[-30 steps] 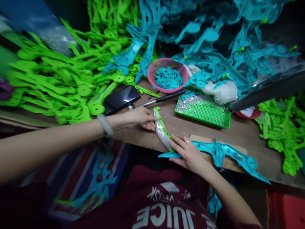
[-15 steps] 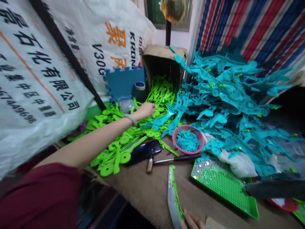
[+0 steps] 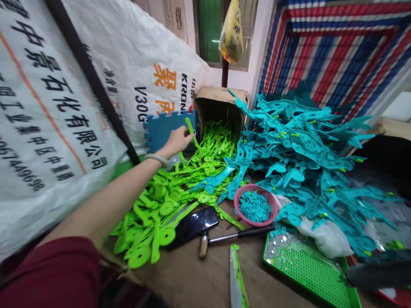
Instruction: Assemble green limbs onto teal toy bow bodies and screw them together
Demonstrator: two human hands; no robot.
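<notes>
My left hand (image 3: 178, 142) is raised over the far part of the green heap, fingers closed on a slim bright-green plastic piece (image 3: 189, 125) that stands up out of the grip. Below and around it lie many green plastic pieces (image 3: 165, 208), long arms with round, holed ends. More of them spill from a cardboard box (image 3: 221, 93) lying on its side. My right hand is out of view. Near the bottom edge stands a thin whitish item with a green edge (image 3: 236, 278), cut off by the frame.
Teal plastic parts (image 3: 298, 141) are piled high on the right. A pink bowl (image 3: 236, 205) holds teal bits. A hammer (image 3: 224, 237), a dark phone (image 3: 199, 222) and a green perforated tray (image 3: 308, 265) lie on the brown table (image 3: 180, 278). Large white sacks (image 3: 128, 47) line the left.
My left hand has lifted off the heap and drawn back left, with a green plastic piece now visible in it. My right hand has left the view. The camera view has tilted upward.
</notes>
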